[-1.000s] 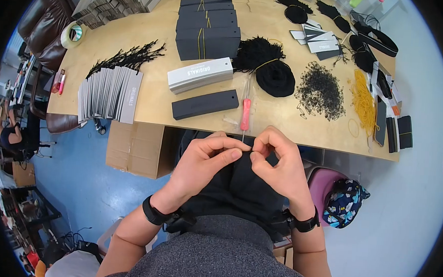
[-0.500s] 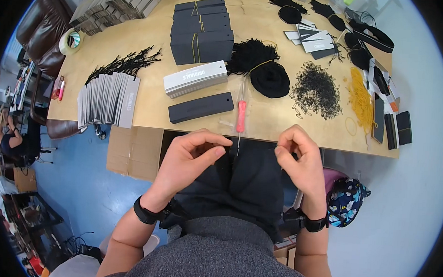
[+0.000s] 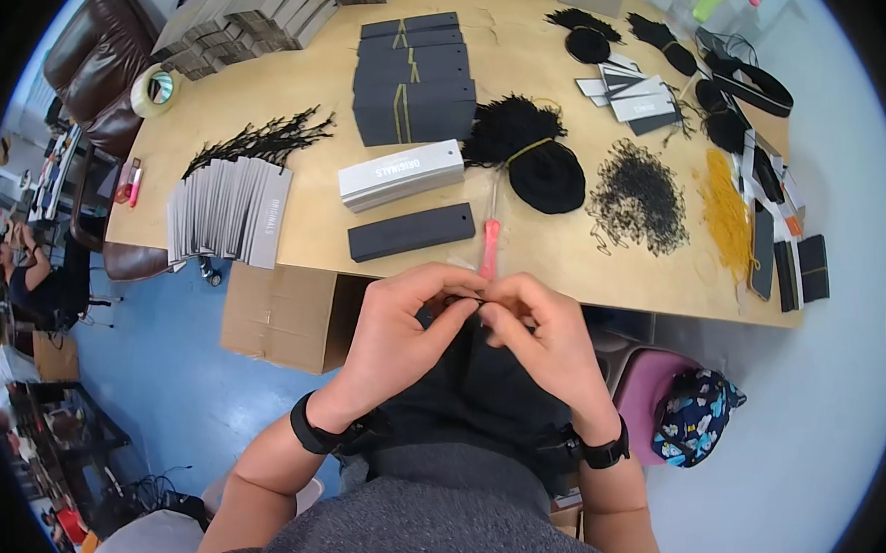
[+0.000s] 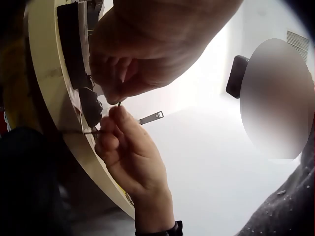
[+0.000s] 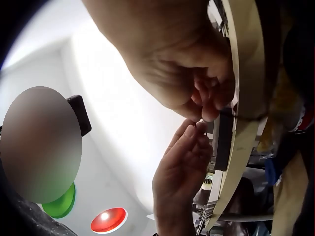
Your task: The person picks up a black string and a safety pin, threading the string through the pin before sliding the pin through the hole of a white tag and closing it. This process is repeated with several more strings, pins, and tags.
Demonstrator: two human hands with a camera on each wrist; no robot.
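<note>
**Two-handed fingertip work**

A small dark piece is held in the air between the fingertips of the left hand and the right hand, just outside the middle of the near edge of the table. Both grips are narrow: thumb and forefinger are pinched on the piece from either side, and the two sets of fingertips nearly meet.

The step in hand is judged to be fine working of the piece by both hands. For the next move, a firm pinch by one hand and a small, exact motion by the other are judged to be needed.

The piece is thin and dark, and is mostly covered by the fingers; a short strand is seen between the fingertips in the left wrist view. Its full form cannot be told.

At the near edge, directly beyond the fingers, a pink-handled tool is laid. To its left, a black tag is placed, with a white tag stack behind it. Fanned tags are set at the near left corner. Farther back, black cords are bundled, with loose wire pins to their right. Banded black stacks are stood toward the far edge.
</note>
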